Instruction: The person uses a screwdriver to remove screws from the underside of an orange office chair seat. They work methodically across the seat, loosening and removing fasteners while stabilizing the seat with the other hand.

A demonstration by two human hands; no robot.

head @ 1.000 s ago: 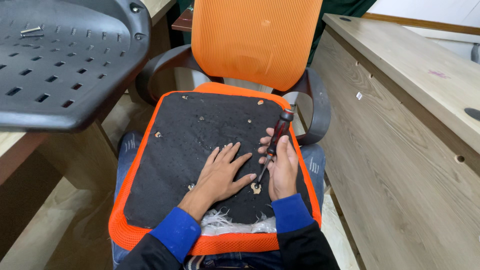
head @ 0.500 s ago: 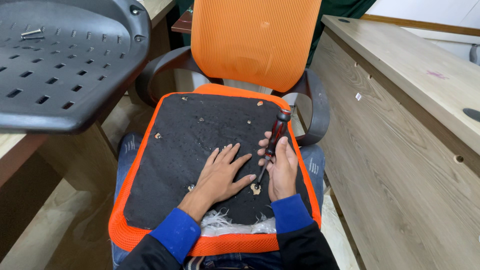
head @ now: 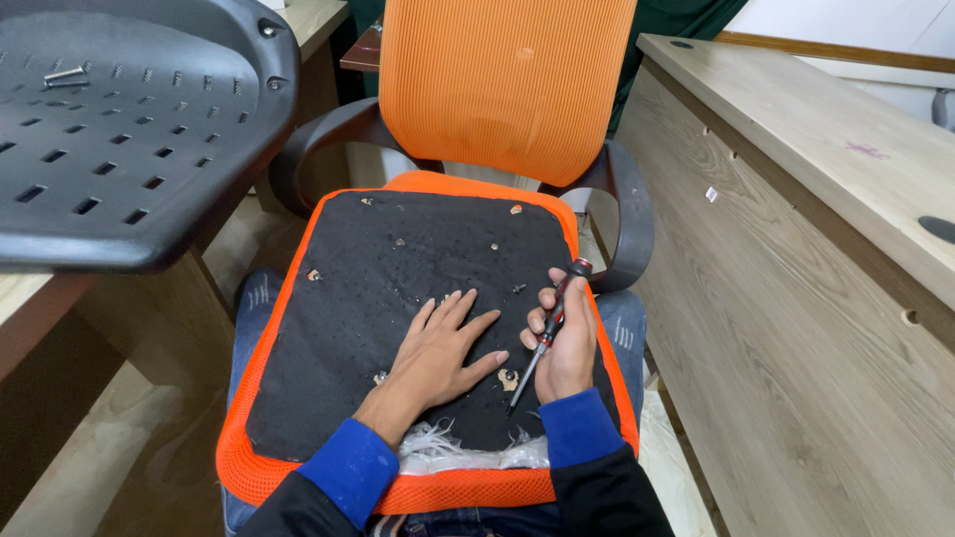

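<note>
at the far left a dark grey plastic seat shell (head: 119,139) lies on a wooden desk (head: 30,298), its surface hard and dotted with rows of slots, with a loose bolt (head: 65,75) resting near its top edge. moving right, an orange seat cushion (head: 428,338) lies upside down across the person's lap, its flat black underside fabric (head: 398,288) stretched over it and rimmed with orange mesh; small metal fasteners dot the black cloth and white frayed threads (head: 448,447) spill out at the near edge. the cushion looks light and soft at the rim but stiff across its flat base, so it would best be steadied by pressing on the middle or gripping the padded edge. the left hand (head: 438,348) lies flat on the black fabric with its fingers spread wide, holding nothing. just beside it the right hand (head: 567,343) is curled tightly around a screwdriver (head: 547,333) with a black and red handle, its thin shaft slanting down so the tip sits close to a small metal fitting (head: 508,379) on the fabric. the tool looks rigid and light, its handle made to grip well. behind stands the chair's orange ribbed mesh backrest (head: 507,89) with curved black armrests, and at the right a long pale wooden counter (head: 796,278).
</note>
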